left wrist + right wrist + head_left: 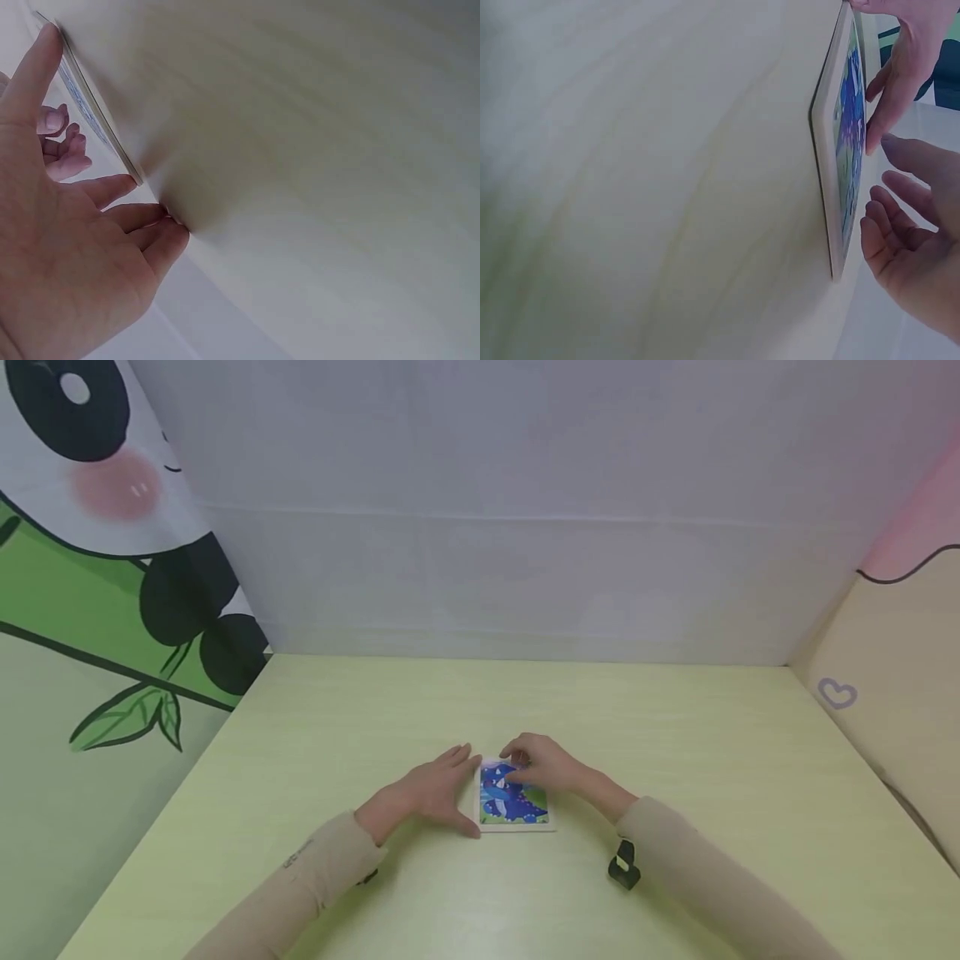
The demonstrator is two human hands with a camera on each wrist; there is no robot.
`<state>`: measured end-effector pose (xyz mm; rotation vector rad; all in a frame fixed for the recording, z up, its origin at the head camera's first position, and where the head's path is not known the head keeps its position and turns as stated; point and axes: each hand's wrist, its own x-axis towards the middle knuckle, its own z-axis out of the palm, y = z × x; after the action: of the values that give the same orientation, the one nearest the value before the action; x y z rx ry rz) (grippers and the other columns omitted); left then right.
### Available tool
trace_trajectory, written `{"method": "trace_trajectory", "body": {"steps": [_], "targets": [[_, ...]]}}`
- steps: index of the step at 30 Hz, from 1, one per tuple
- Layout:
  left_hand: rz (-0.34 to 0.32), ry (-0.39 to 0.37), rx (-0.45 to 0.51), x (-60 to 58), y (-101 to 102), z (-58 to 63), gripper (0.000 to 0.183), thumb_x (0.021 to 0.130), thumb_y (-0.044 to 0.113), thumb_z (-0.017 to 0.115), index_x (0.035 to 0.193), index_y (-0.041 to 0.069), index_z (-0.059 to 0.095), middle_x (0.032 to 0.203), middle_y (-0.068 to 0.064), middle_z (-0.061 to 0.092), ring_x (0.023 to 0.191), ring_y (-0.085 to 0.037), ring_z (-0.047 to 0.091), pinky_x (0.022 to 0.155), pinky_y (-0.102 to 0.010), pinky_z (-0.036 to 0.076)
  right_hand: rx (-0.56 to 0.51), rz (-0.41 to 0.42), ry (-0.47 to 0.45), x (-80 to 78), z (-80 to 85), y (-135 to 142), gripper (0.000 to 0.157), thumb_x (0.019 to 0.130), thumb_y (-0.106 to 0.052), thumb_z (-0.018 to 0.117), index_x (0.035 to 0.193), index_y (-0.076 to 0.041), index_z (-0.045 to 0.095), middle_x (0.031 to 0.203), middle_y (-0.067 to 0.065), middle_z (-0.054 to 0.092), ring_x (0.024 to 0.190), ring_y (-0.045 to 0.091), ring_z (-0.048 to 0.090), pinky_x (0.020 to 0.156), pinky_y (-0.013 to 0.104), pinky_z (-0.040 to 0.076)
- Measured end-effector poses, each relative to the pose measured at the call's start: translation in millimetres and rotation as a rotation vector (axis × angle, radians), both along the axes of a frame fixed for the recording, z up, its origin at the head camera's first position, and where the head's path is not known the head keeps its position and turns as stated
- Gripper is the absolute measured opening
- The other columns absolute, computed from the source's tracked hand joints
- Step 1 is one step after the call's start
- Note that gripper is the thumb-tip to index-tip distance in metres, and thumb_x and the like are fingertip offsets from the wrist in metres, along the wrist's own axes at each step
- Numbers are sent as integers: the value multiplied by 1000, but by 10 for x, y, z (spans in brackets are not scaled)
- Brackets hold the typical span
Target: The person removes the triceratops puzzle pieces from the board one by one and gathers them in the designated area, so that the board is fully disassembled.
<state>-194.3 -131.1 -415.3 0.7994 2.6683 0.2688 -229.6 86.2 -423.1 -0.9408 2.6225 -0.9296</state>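
A small square picture board (513, 810) with a pale rim and a blue dinosaur on it lies flat on the table. My left hand (435, 789) rests along its left side, thumb and fingers spread; the thumb and index finger touch the rim in the left wrist view. Over the upper right part of the board is my right hand (551, 764), its fingers bent loosely. In the right wrist view that hand (922, 217) has nothing visible between thumb and fingers, and the board (847, 142) is seen at a slant. Whether a fingertip touches the picture, I cannot tell.
The pale yellow table (360, 710) runs back to a plain light wall sheet (525, 577). A panda-print panel (150, 593) stands on the left and a beige panel with a heart (885, 677) on the right. A dark strap piece (624, 867) hangs by the right sleeve.
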Motion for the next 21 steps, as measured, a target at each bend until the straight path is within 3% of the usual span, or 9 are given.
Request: {"method": "trace_trajectory", "body": {"steps": [9, 21], "targets": [[11, -5, -28, -40, 11, -36, 108, 63, 62, 70, 144, 8, 23, 150, -15, 14, 138, -29, 11, 106, -47, 27, 56, -5, 22, -40, -32, -135, 25, 78, -15, 71, 100, -3, 66, 82, 1, 59, 75, 11, 51, 68, 23, 46], [2, -31, -15, -23, 17, 19, 108, 64, 60, 71, 143, 4, 24, 149, -18, 14, 138, -31, 10, 107, -47, 25, 77, -70, 29, -5, -27, -190, 25, 75, -15, 74, 97, -4, 69, 82, 2, 61, 75, 12, 52, 69, 27, 47]]}}
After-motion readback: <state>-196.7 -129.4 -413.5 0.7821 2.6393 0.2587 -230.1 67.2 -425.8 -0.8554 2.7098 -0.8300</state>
